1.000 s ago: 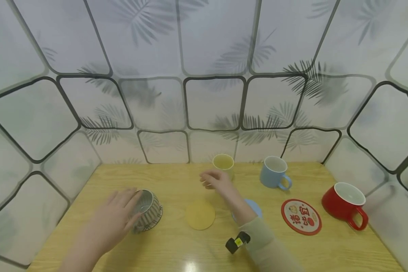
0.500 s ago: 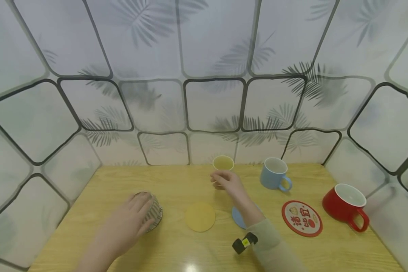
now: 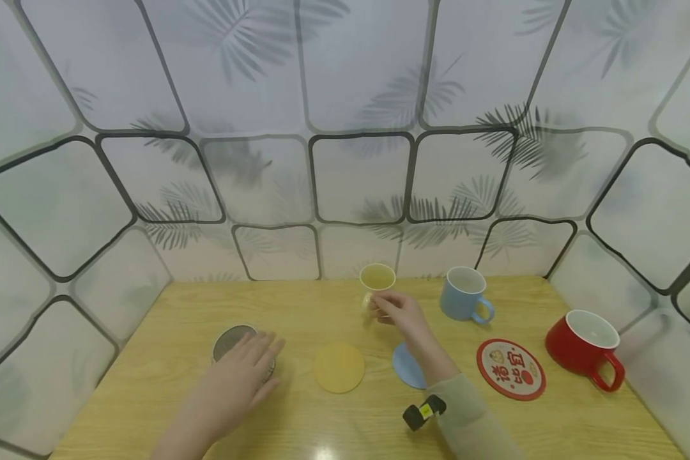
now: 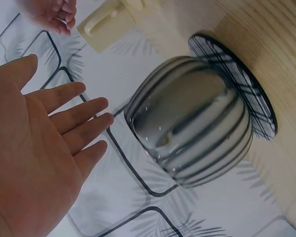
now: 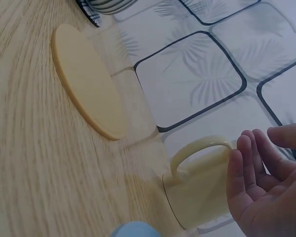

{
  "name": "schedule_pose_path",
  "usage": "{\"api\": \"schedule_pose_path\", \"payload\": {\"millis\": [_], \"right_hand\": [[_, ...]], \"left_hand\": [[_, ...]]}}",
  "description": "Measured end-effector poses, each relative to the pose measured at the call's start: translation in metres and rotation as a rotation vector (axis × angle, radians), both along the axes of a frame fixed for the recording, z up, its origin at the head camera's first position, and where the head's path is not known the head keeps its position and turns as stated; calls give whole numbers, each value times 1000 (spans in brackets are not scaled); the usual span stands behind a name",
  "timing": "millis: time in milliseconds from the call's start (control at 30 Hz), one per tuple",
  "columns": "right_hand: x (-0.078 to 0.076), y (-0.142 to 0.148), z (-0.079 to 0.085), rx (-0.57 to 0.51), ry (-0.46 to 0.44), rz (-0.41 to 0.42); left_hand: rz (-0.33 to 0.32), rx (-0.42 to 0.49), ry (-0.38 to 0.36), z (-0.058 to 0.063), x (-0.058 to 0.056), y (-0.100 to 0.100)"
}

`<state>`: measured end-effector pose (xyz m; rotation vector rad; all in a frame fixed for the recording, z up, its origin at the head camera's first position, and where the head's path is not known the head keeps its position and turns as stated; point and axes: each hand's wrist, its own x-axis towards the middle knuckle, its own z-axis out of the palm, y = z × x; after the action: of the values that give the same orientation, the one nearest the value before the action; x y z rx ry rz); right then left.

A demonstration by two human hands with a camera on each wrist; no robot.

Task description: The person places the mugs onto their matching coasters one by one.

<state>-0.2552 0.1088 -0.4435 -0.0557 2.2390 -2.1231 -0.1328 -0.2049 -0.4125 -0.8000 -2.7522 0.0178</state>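
Observation:
In the head view my left hand (image 3: 238,383) is spread over the near right side of a grey striped cup (image 3: 227,338). Its fingers are extended in the left wrist view, with a gap between the fingertips and the cup (image 4: 192,123). That cup stands on a plaid coaster (image 4: 260,106). My right hand (image 3: 401,316) is at the front of a yellow mug (image 3: 377,278), beside its handle (image 5: 200,144). Seen from the right wrist, the loosely bent fingers (image 5: 237,170) have their tips right at the handle, not wrapped round it, and the thumb is held apart.
A round yellow coaster (image 3: 338,367) lies between the hands. Under my right forearm a blue coaster (image 3: 405,364) is partly covered. Farther right are a light blue mug (image 3: 459,297), a red-rimmed coaster (image 3: 510,369) and a red mug (image 3: 569,345). A patterned backdrop (image 3: 356,179) closes off the back.
My left hand has moved right across the striped cup, uncovering its rim on the left. My right hand has shifted right along the front of the yellow mug, so the handle shows.

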Motion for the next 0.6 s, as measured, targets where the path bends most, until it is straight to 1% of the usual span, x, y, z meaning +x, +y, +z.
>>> {"api": "schedule_pose_path", "payload": {"millis": [200,300,433,600], "right_hand": [[-1,6,-5,4,-12,-22],[-1,8,-7,-1,-9,-29],[-3,11,-12,-14,-21,-40],[-3,14,-16,-22,-57,-57]], "left_hand": [[21,3,-47,-6,1,10],[12,11,-61,-11,1,14],[-6,18,-47,-18,-1,19],[-38,13,-36,-23,-2,25]]}}
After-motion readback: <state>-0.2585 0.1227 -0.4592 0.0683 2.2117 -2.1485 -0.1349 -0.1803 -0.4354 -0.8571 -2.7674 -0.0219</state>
